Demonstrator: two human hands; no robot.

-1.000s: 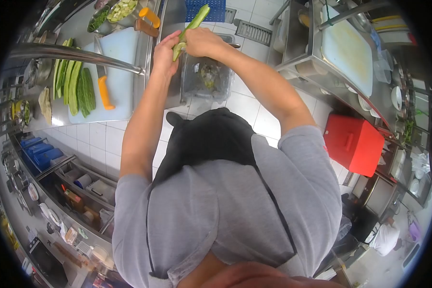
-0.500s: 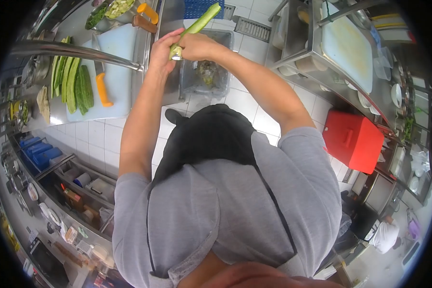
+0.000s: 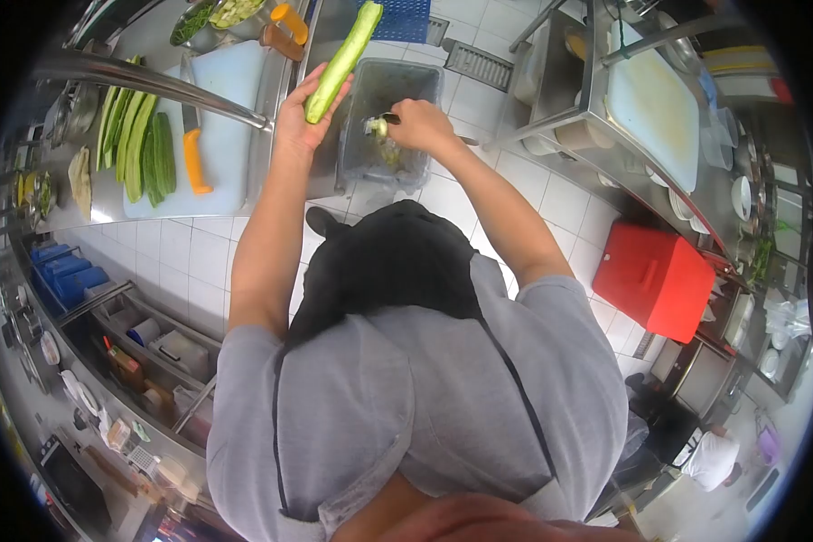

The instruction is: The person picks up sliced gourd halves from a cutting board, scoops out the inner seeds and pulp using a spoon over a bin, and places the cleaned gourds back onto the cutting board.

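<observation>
My left hand (image 3: 303, 113) is wrapped round the lower part of a long, pale-green peeled luffa (image 3: 345, 56), which slants up and away. Over the grey bin (image 3: 346, 163) is my right hand (image 3: 419, 125), its fingers closed on a slim tool whose kind I cannot make out. A whitish vegetable piece (image 3: 378, 127) shows by the tool's dark end. Scraps lie in the bin below. Left of my left arm, several long green luffas (image 3: 135, 144) rest partly on a pale cutting board (image 3: 228, 167), beside an orange-handled knife (image 3: 193, 163).
Bowls of chopped greens (image 3: 192, 25) and cut pieces (image 3: 237, 13) stand at the counter's back. A metal rail (image 3: 154, 84) crosses above the board. On the right are a steel table with another cutting board (image 3: 652, 108) and a red box (image 3: 652, 277). Another person (image 3: 712, 454) is lower right.
My right hand has left the luffa and moved right and down over the bin with the whitish piece. My left hand still holds the luffa, now tilted more upright.
</observation>
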